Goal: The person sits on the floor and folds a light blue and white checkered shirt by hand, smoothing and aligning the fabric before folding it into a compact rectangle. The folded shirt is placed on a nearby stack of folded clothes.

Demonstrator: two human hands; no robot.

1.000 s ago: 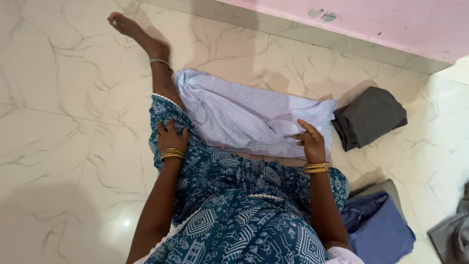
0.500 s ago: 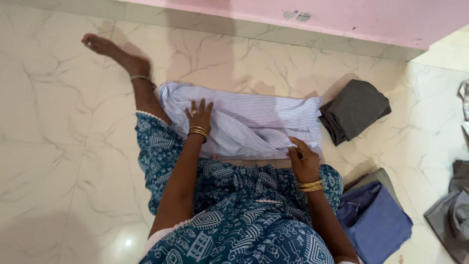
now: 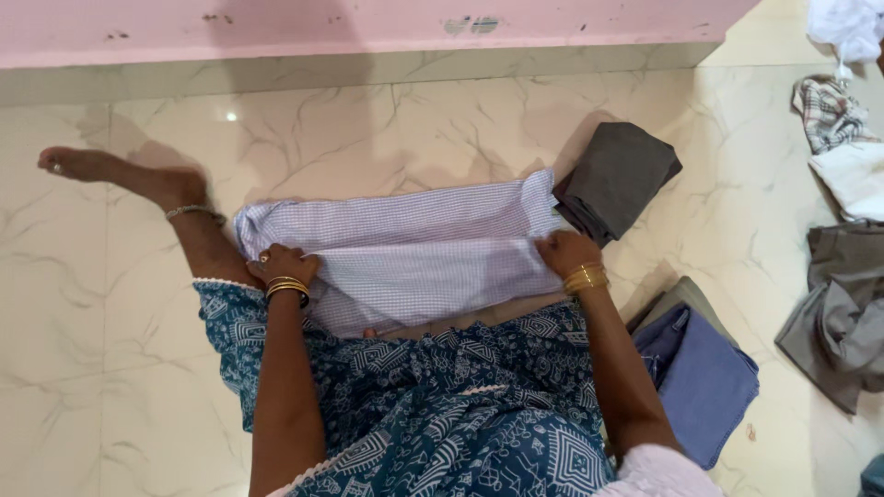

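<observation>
Lying across the person's legs on the marble floor (image 3: 120, 350), the pale lilac checked garment (image 3: 405, 253) is folded lengthwise; left hand (image 3: 281, 267) and right hand (image 3: 566, 253) pinch its ends.

Gold bangles, anklet, blue patterned skirt

No packages, labels, signs or screens were in view; only cloth lay on the marble floor (image 3: 110, 368) below the pink wall (image 3: 368, 28), and none of it bore a visible tag.
</observation>
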